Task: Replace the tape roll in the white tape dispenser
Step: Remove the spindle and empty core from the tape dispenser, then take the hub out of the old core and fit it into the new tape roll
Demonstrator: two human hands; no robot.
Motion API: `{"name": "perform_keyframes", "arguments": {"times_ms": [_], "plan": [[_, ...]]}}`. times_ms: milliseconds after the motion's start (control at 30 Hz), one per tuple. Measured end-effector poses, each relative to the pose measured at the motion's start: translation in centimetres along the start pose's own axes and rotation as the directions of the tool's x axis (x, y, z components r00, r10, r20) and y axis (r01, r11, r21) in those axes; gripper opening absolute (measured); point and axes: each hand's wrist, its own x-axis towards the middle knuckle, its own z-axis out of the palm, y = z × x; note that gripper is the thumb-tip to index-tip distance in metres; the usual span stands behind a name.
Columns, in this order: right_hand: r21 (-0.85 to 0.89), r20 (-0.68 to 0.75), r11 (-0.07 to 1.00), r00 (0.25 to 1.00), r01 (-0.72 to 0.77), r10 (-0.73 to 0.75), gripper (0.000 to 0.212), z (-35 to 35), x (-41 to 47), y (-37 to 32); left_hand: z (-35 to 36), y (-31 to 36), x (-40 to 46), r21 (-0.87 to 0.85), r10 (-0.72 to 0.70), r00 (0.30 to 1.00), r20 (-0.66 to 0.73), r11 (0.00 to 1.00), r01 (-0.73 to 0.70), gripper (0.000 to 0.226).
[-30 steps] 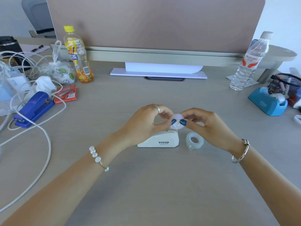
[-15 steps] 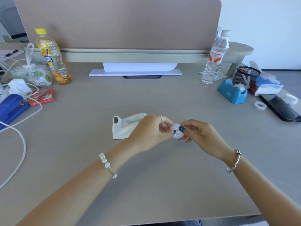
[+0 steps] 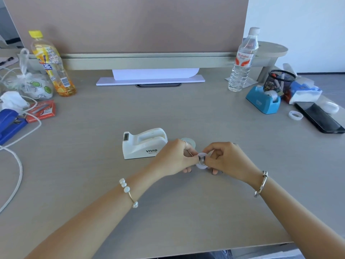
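Both hands meet just in front of the white tape dispenser (image 3: 144, 143), low over the desk (image 3: 168, 212). The left hand (image 3: 174, 157) and right hand (image 3: 226, 159) each pinch opposite edges of a small white ring (image 3: 202, 162), thumb and forefinger pressed on it, the remaining fingers curled under. Judgement: this looks like the emptied core or spool piece out of the dispenser, held between both hands so it can be pulled apart or worked; its exact make-up is too small and blurred to tell.

The dispenser sits upright on the desk, cutter end toward the left, "VIVID" label facing the camera. Its cradle shows no roll inside (so the old roll appears to be out). Glossy white plastic, rounded back, heavy-looking base; probably stays put without being held, which would explain why neither hand steadies it.

A clear tape roll (image 3: 189, 142) lies flat on the desk just behind the left hand, beside the dispenser's rear end and partly hidden by the knuckles. Judged to be the replacement, parked within reach for the next step.

A blue tape dispenser (image 3: 262, 102) stands well apart at the right, not involved.

Progress estimate: mid-task, new roll not yet mounted.
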Motion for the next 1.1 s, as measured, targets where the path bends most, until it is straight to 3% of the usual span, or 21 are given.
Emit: {"name": "perform_keyframes", "arguments": {"times_ms": [167, 333, 467, 633, 733, 867, 1100], "plan": [[0.054, 0.000, 0.999, 1.000, -0.005, 0.005, 0.003, -0.6, 0.1, -0.1, -0.6, 0.1, -0.3, -0.083, 0.026, 1.000, -0.012, 0.996, -0.027, 0.023], [0.106, 0.041, 0.994, 0.999, -0.026, 0.022, 0.008, -1.6, 0.2, -0.8, -1.1, 0.6, -0.5, -0.117, 0.045, 0.999, -0.025, 0.992, -0.048, 0.010], [0.186, 0.073, 0.982, 0.997, -0.033, 0.020, 0.012, -1.8, 0.4, -0.6, -1.5, 0.6, -0.4, -0.156, 0.048, 0.998, -0.039, 0.986, -0.054, 0.018], [0.312, 0.008, 0.948, 0.998, -0.065, 0.065, 0.020, -2.5, 1.3, -0.3, -2.4, 0.6, -0.1, -0.115, 0.114, 0.981, -0.160, 0.984, -0.134, 0.016], [0.319, -0.070, 0.943, 0.990, -0.094, 0.123, 0.020, -3.2, 2.6, -0.2, -3.6, 0.9, 0.3, 0.007, 0.230, 0.947, -0.226, 0.972, -0.235, 0.018], [0.257, -0.130, 0.955, 0.973, -0.151, 0.189, 0.023, -3.4, 5.0, 0.5, -5.0, 0.9, 1.4, 0.314, 0.338, 0.920, -0.198, 0.911, -0.267, 0.030], [0.089, -0.199, 0.975, 0.955, -0.206, 0.220, 0.026, -2.5, 6.8, 1.6, -5.5, -0.4, 3.2, 0.586, 0.320, 0.944, -0.077, 0.781, -0.216, 0.047]]}}
